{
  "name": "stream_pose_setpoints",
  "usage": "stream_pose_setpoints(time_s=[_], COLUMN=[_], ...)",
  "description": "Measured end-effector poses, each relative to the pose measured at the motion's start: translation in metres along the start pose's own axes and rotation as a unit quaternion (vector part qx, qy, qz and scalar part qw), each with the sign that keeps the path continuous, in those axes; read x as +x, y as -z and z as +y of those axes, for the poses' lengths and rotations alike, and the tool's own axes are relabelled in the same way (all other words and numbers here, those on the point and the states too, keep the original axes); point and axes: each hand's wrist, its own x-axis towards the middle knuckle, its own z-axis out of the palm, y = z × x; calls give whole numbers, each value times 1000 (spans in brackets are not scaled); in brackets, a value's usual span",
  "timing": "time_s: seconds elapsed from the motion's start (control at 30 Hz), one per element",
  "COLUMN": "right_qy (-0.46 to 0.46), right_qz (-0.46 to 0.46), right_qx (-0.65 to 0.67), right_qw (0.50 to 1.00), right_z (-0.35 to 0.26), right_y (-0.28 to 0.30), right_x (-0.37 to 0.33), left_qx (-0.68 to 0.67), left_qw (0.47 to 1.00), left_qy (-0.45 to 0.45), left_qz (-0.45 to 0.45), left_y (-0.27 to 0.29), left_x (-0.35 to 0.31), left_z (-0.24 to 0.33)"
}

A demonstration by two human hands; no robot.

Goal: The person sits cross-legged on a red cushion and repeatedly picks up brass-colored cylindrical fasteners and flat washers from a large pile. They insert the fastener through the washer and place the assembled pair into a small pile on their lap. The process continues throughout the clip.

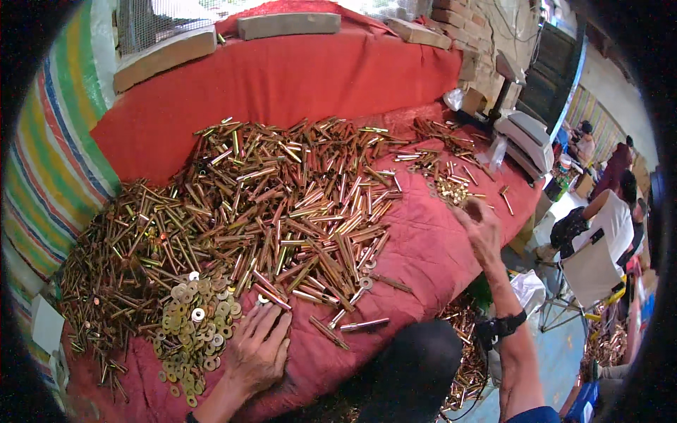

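Note:
My left hand (255, 352) rests on the red quilted cloth (423, 261), fingers stretched forward and thumb apart. Its fingertips are at a washer (263, 299) and a metal tube (271, 295); whether they press on either is hard to tell. Beside it, to the left, lies a heap of flat washers (194, 328). My right hand (483, 236) reaches over the cloth with fingers apart, close to a small pile of brass-coloured nuts (453, 190); nothing shows in its grasp. A large mound of metal rods and tubes (282, 190) spreads beyond my left hand.
A grey weighing scale (525, 141) stands at the far right end of the cloth. Bricks (289, 25) hold down the red sheet along the back. My dark knee (416, 366) is at the near edge. Right of it are more rods and a folding chair (596, 271); people sit farther off.

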Motion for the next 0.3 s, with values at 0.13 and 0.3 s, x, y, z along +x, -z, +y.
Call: stream_pose_setpoints(time_s=[0.13, 0.3], right_qy=[-15, -26], right_qz=[0, -72], right_qx=[-68, -280], right_qw=[998, 957], right_z=[75, 119], right_y=[18, -7], right_x=[-6, 9], left_qx=[6, -7], left_qw=[1000, 1000], left_qy=[7, 7], left_qz=[-1, -12], left_y=[-1, -1], left_x=[0, 1], left_z=[1, 0])
